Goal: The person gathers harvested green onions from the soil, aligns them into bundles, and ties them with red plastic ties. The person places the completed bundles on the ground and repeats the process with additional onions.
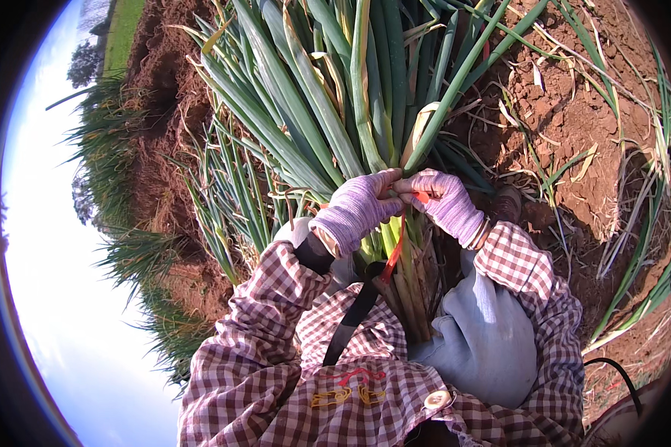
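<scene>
A large bundle of green onions (313,106) stands between my knees, leaves fanning away from me and pale stalks (408,268) towards me. An orange-red plastic tie strip (392,258) goes around it, one end hanging down over the stalks. My left hand (358,209), in a purple knit glove with the fingertips showing, pinches the strip on top of the bundle. Against it, my right hand (444,204) in a matching glove grips the strip too, an orange bit showing by its fingers. Whether the strip is knotted is hidden behind the fingers.
More green onions (232,190) lie at the left on reddish soil. Further left stand planted rows (103,151) along an earth bank (162,89). Loose leaves (646,268) and dry scraps litter the soil (581,123) at the right. A black strap (351,324) hangs before my chest.
</scene>
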The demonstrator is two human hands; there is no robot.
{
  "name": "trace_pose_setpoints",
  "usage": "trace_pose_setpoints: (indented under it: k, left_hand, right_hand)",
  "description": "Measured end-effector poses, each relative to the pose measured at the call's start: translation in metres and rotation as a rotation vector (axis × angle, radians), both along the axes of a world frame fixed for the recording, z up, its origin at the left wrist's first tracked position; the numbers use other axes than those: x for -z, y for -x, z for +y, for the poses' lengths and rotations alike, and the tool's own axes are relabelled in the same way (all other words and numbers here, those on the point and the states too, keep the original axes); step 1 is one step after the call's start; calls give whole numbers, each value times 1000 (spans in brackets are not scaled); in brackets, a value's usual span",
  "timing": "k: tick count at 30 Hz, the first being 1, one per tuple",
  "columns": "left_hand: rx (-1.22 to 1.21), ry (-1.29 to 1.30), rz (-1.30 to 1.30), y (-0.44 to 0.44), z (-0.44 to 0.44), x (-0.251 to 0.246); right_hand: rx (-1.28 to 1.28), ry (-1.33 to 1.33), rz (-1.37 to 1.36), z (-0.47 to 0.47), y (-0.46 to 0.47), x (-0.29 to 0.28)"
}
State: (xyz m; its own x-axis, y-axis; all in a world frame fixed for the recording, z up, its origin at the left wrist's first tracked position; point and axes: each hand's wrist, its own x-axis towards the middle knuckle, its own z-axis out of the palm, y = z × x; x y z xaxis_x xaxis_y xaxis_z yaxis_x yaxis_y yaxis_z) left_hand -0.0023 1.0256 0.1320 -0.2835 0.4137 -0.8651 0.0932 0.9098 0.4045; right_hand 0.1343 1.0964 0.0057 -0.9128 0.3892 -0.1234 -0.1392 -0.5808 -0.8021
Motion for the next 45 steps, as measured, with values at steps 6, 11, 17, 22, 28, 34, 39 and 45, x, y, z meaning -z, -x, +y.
trace_pose_setpoints:
  k: [6,11,17,22,28,34,39,45]
  left_hand:
    - [641,129,509,0,7,20]
    - [435,32,905,-34,-9,37]
    - [-52,-32,623,-34,-29,61]
    - [-205,-237,452,-27,-21,59]
    - [-1092,-584,-1209,0,-26,2]
    - [-925,-383,-311,24,-9,-13]
    - [-1172,-234,-400,81,-4,-16]
    - [-533,-811,667,49,9,-66]
  right_hand:
    - [105,-487,-86,3,-5,-4]
    - [34,128,47,-2,-3,-6]
    - [50,317,34,-6,1,-8]
    - [122,128,84,-3,1,-8]
    - [153,-117,15,-2,-3,-22]
    - [-67,35,104,-1,8,-17]
    - [44,-323,225,-2,-6,24]
    - [642,246,-493,51,-3,55]
